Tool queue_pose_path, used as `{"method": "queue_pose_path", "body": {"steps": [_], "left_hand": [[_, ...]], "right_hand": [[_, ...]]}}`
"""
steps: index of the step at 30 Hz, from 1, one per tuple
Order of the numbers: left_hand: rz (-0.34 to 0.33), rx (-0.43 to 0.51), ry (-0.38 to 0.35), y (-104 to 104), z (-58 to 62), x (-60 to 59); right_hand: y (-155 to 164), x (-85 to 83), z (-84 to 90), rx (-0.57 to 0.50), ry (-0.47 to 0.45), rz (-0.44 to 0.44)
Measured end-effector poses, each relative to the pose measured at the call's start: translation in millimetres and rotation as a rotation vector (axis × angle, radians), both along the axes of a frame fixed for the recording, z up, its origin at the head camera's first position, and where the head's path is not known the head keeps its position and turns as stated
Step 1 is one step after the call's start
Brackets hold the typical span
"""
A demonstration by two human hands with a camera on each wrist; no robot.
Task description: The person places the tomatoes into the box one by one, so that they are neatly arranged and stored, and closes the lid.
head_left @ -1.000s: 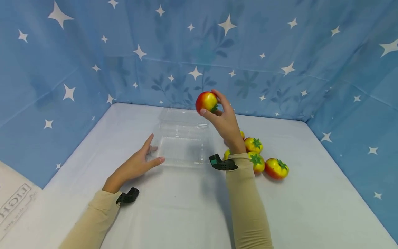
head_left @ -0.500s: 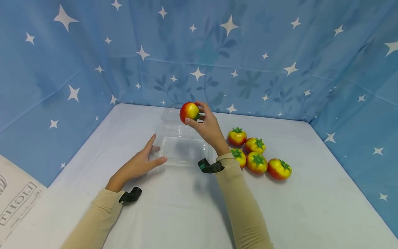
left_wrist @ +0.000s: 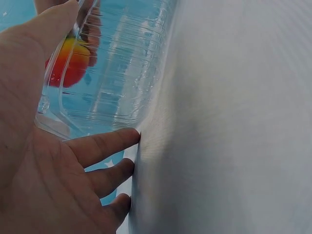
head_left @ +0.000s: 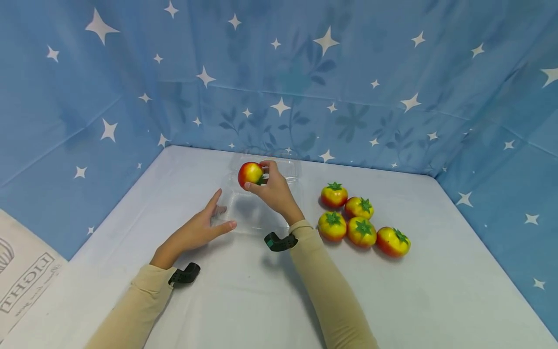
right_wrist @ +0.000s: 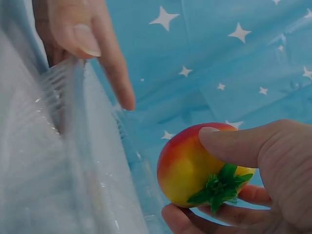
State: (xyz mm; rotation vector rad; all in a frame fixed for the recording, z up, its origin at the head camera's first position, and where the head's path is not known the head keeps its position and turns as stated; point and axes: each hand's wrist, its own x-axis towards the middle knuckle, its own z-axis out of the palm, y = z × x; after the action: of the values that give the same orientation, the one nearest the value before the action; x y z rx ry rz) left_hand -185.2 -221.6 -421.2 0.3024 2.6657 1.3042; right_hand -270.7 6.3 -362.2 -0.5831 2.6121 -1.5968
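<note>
My right hand (head_left: 276,191) holds a red-and-yellow toy tomato (head_left: 250,175) with a green leafy top, pinched between thumb and fingers. In the head view it is above the clear plastic box (head_left: 257,225), whose lid (head_left: 285,168) lies folded back behind it. My left hand (head_left: 198,230) is at the box's left side, thumb and fingers spread and fairly straight around the near left corner. Through the clear wall, the left wrist view shows the tomato (left_wrist: 73,63). The right wrist view shows its green top (right_wrist: 222,187) and my thumb across its side.
Several more toy tomatoes (head_left: 361,232) sit in a cluster on the white tabletop (head_left: 244,300), right of the box. A blue star-patterned curtain (head_left: 305,72) surrounds the back and sides. A printed pale panel (head_left: 26,276) shows at the left edge.
My right hand has carried the tomato leftward and down to over the box, uncovering the other tomatoes on the right. My left hand has stayed beside the box.
</note>
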Motion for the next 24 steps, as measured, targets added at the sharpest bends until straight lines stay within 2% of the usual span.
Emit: {"method": "queue_pose_path", "body": {"steps": [16, 24], "left_hand": [[-0.020, 0.026, 0.029, 0.7, -1.8, -1.9], [-0.010, 0.017, 0.026, -0.7, -0.2, 0.5]], "right_hand": [[-21.0, -0.7, -24.2, 0.144, -0.023, -0.003], [-28.8, 1.8, -26.8, 0.186, -0.016, -0.004]]}}
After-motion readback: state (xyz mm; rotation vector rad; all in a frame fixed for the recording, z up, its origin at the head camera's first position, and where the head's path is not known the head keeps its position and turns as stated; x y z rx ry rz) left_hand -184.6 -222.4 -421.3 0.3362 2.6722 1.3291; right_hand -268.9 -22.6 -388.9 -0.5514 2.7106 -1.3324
